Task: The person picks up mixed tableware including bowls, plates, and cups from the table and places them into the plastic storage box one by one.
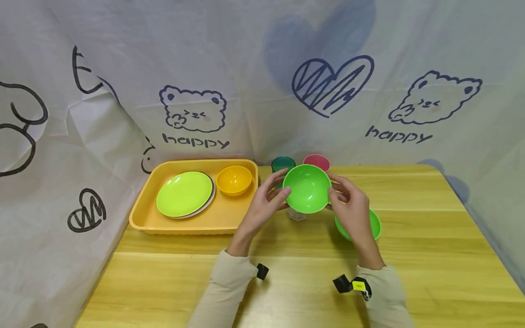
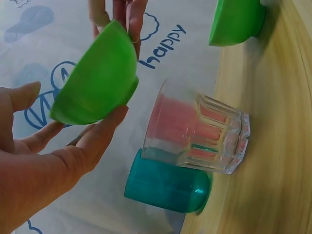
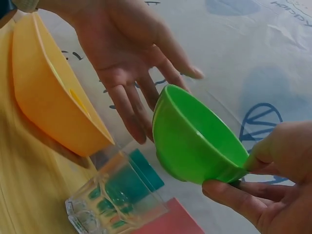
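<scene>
A green bowl is held up above the table, its hollow facing the head camera. My right hand pinches its right side, thumb at the rim and fingers beneath, as the right wrist view shows. On the opposite side, my left hand has its fingers extended along the bowl's outside. In the left wrist view the left thumb stands apart from the bowl. Another green bowl sits on the table, partly hidden by the right hand. Behind and below the raised bowl stands a clear faceted glass.
A teal cup and a pink cup stand at the back, close to the printed curtain. To the left, a yellow-orange tray bears stacked plates and an orange-yellow bowl. All rest on a wooden table.
</scene>
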A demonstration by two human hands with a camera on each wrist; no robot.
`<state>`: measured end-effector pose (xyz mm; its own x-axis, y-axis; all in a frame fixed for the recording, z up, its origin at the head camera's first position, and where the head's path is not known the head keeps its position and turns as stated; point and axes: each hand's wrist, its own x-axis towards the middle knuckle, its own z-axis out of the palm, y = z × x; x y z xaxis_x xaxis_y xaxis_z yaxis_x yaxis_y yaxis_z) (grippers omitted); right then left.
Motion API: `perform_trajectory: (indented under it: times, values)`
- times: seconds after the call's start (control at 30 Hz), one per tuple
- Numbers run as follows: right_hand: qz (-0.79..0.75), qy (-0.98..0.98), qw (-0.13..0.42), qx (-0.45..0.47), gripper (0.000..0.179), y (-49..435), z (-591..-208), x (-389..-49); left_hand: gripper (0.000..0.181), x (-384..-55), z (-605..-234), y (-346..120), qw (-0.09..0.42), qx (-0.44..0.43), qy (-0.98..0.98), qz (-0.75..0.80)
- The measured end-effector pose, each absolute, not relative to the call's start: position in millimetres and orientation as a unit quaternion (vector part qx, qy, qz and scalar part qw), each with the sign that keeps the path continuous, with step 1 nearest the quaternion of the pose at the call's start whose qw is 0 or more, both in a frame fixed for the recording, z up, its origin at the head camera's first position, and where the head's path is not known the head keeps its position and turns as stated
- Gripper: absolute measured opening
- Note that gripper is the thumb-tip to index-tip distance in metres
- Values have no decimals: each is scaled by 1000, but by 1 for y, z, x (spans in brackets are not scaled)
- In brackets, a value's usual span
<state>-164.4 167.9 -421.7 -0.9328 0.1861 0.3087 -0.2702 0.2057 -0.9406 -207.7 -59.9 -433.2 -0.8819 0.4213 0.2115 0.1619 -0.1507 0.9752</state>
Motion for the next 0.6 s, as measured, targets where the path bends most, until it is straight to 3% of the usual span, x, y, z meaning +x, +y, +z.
perform_trajectory:
  times: [0.37,0.6]
  values:
    - [627,-762,151,48,34,163,-425,-162,48,-206,-433,-59,66,207,699,681]
    - [608,-784,103,71,35,166,-421,-163,49,-206,-429,-60,74,167,715,675]
